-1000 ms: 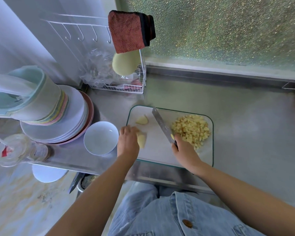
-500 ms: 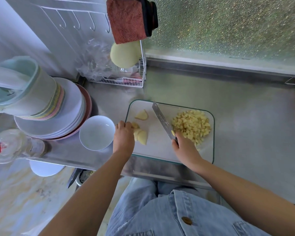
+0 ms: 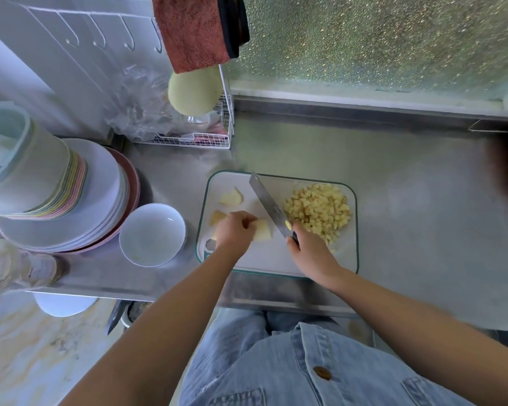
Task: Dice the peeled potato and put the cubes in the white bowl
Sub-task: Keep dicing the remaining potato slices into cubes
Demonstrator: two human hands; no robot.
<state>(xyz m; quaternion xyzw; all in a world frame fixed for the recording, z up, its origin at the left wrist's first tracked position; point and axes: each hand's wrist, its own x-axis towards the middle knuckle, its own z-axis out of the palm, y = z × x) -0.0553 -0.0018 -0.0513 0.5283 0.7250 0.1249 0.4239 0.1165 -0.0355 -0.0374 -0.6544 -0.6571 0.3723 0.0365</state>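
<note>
A glass cutting board (image 3: 276, 263) lies on the steel counter. A heap of potato cubes (image 3: 318, 213) covers its right part. My left hand (image 3: 235, 232) grips a potato chunk (image 3: 263, 231) near the board's left side. Two more potato pieces lie there, one slice (image 3: 232, 197) farther back and one piece (image 3: 217, 216) just left of my hand. My right hand (image 3: 308, 252) holds the handle of a knife (image 3: 269, 205), whose blade points up and left between the chunk and the cubes. The white bowl (image 3: 152, 234) stands left of the board.
A stack of plates (image 3: 100, 200) with a pile of cups on it stands at the left. A white wire rack (image 3: 194, 139) with plastic bags, a round sponge and a hanging red cloth (image 3: 197, 30) sits behind the board. The counter's front edge runs just below the board.
My left hand has shifted right along the board and taken hold of the potato chunk. The knife and right hand have stayed nearly in place. The camera has tilted a little.
</note>
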